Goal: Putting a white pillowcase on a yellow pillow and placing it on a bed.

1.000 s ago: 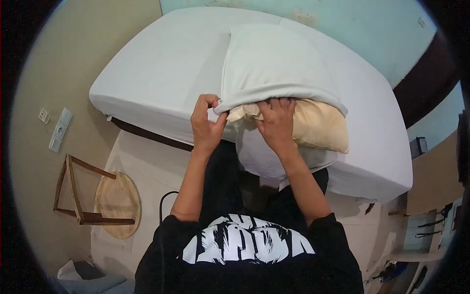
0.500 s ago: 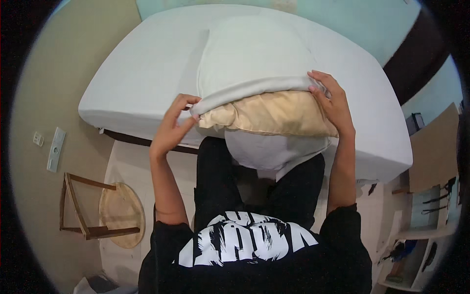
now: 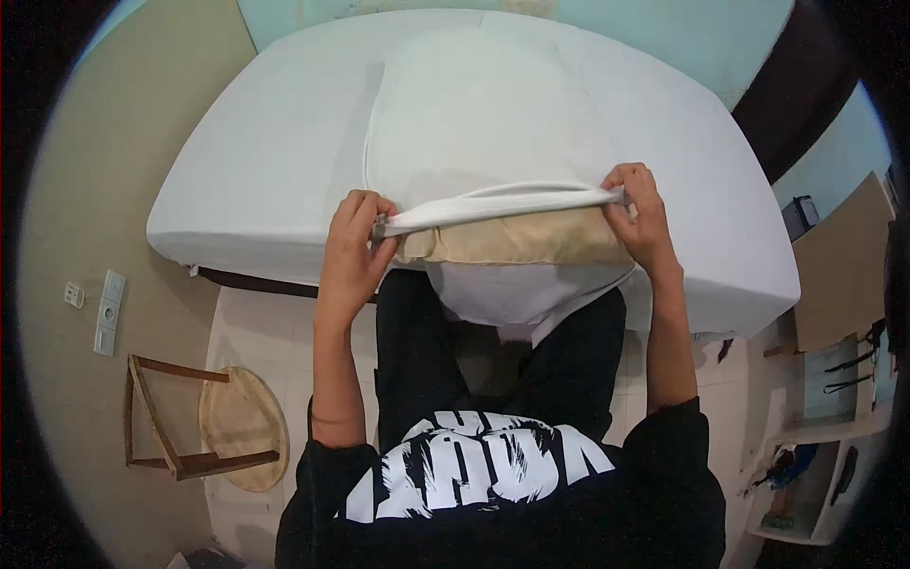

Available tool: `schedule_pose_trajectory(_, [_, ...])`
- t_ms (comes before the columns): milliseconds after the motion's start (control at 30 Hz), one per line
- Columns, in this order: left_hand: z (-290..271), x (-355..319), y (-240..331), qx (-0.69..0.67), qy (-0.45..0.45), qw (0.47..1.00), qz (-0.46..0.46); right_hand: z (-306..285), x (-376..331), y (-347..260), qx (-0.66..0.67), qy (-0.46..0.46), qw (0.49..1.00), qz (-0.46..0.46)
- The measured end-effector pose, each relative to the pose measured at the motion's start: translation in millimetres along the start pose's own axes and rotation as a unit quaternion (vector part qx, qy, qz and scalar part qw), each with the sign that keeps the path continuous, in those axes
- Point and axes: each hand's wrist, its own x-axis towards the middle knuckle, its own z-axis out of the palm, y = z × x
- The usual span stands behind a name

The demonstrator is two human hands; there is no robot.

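Observation:
A beige pillow (image 3: 517,242) lies at the near edge of a white-sheeted bed (image 3: 265,171), most of it inside a white pillowcase (image 3: 474,123). My left hand (image 3: 353,242) grips the left corner of the pillowcase's open hem. My right hand (image 3: 640,213) grips the right corner, and the hem is stretched taut between them across the pillow. Only a beige strip shows below the hem. More white cloth hangs down from under the pillow, over the bed's edge.
A small wooden stool (image 3: 204,427) lies tipped on the tiled floor at the left, near wall sockets (image 3: 109,311). At the right stand a cardboard sheet (image 3: 839,266) and white shelves (image 3: 820,474) with items. My black-trousered legs press against the bed edge.
My hands have spread apart to the pillowcase's two corners and drawn the hem further over the pillow. Less beige shows now than before.

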Motion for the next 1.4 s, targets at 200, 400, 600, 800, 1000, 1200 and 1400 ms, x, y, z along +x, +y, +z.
schedule_pose_trajectory(200, [-4,4,4,0.039,-0.050,0.998,0.003,-3,-14,24,0.026,0.018,0.998,0.047])
schedule_pose_trajectory(400, [-10,6,-19,-0.101,-0.108,0.987,-0.070,4,-19,23,0.073,-0.005,0.994,0.079])
schedule_pose_trajectory(600, [4,17,8,0.066,-0.025,0.997,0.028,7,-21,21,0.138,0.072,0.984,0.084])
schedule_pose_trajectory(800, [24,20,36,0.110,-0.021,0.988,0.101,6,-13,18,0.106,0.030,0.991,0.070])
schedule_pose_trajectory(1000, [7,15,12,0.084,-0.060,0.994,0.041,12,-7,-16,0.196,-0.006,0.970,0.146])
schedule_pose_trajectory(1200, [-27,5,-23,-0.171,-0.037,0.979,-0.103,18,-3,-62,0.080,-0.032,0.996,0.006])
schedule_pose_trajectory(1400, [-22,17,-16,-0.161,-0.143,0.970,-0.109,6,-1,-48,0.140,-0.025,0.987,0.071])
